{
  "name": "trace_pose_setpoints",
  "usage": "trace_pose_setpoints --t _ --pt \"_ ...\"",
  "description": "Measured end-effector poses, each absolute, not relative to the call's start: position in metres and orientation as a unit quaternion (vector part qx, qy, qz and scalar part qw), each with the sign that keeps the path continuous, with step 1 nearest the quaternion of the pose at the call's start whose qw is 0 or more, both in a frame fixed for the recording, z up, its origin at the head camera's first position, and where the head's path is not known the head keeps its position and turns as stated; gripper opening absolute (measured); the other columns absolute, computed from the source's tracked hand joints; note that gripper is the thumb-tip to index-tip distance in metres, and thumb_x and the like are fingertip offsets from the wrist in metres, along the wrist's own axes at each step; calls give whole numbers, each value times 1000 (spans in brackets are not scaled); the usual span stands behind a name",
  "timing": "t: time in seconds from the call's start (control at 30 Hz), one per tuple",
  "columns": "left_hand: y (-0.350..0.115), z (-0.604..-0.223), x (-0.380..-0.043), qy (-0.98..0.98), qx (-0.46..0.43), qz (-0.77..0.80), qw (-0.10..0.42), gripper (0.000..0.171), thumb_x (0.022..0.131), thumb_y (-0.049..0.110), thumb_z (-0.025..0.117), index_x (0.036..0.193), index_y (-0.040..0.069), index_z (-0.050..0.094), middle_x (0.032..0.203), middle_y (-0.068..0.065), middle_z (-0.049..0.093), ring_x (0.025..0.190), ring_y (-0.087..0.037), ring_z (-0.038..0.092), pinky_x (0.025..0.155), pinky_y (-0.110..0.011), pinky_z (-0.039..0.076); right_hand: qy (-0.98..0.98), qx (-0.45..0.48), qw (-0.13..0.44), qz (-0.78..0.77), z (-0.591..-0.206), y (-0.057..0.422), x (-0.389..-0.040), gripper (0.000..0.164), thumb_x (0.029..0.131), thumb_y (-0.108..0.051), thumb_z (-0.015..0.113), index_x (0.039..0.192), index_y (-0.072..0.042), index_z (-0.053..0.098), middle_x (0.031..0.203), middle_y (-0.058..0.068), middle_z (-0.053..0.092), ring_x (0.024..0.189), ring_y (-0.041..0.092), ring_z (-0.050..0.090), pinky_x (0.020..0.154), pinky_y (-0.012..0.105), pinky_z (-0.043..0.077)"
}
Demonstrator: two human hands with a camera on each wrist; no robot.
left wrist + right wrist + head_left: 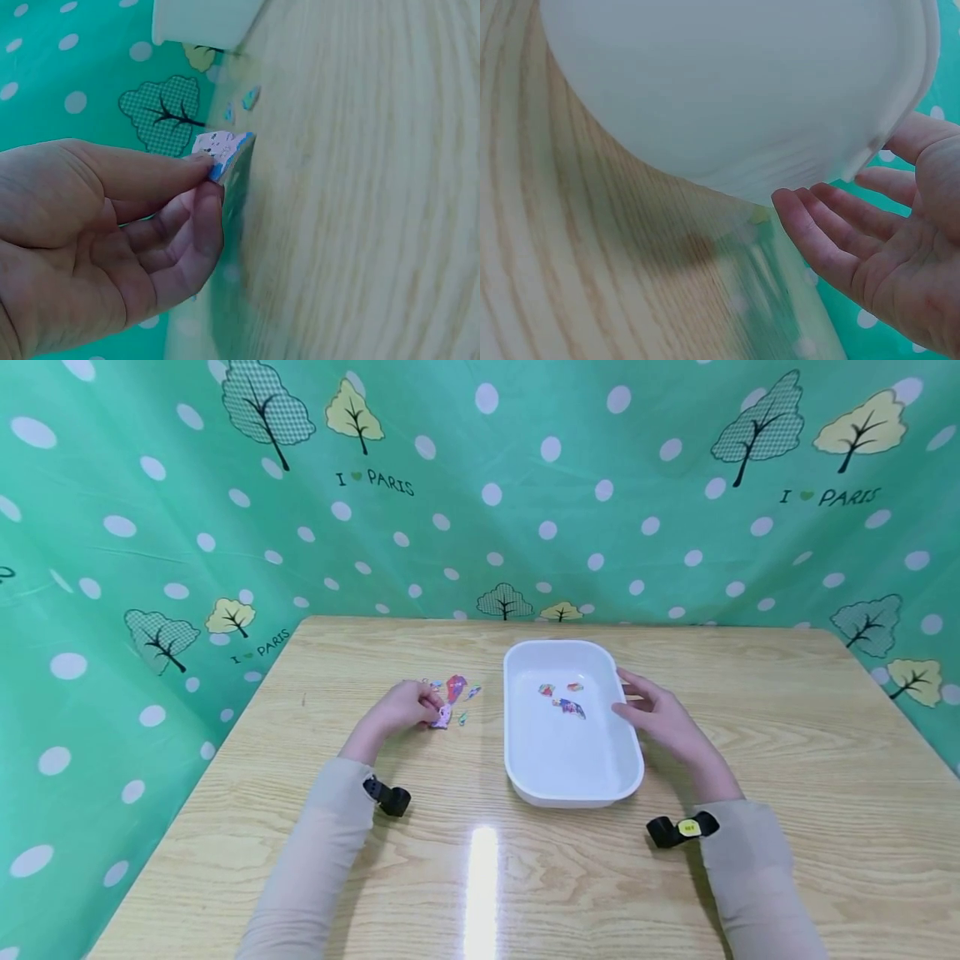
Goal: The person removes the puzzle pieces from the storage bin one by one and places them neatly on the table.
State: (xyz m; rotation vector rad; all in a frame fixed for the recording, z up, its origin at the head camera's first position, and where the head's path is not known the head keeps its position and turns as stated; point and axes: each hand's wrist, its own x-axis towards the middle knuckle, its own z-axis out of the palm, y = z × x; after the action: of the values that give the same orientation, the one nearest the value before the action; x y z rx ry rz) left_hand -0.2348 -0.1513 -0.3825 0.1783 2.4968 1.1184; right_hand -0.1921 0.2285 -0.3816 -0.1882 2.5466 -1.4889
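Between thumb and index finger, my left hand (pixel 408 704) pinches a small flat cut-out piece (pixel 217 146), pink with a blue edge and printed marks. Beside that hand lie several colourful cut-outs on the table, the largest a red and purple one (pixel 456 685). My right hand (pixel 660 714) holds the right side of a white plastic tub (pixel 570 768), thumb at the rim and fingers along the outer wall. Inside the tub lie a blue and purple cut-out (pixel 572 708) and two smaller colourful ones, a left one (pixel 547 690) and a right one (pixel 575 687).
The wooden table (pixel 787 743) runs back to a green polka-dot cloth (pixel 420 543) printed with trees. A small blue cut-out (pixel 472 692) and a thin green one (pixel 462 719) lie between the left hand and the tub. Light reflects off the table's front middle.
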Motion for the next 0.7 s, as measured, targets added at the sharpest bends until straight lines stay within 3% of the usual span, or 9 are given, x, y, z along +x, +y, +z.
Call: trace_pose_setpoints --t 0.7 --pt "-143 -378 -235 922 73 345 161 14 81 5 58 95 1 61 78 -5 55 65 -14 49 58 -22 43 857 -66 93 -503 -382 229 -192 63 91 -26 53 145 -15 21 134 21 40 114 35 48 86 38 49"
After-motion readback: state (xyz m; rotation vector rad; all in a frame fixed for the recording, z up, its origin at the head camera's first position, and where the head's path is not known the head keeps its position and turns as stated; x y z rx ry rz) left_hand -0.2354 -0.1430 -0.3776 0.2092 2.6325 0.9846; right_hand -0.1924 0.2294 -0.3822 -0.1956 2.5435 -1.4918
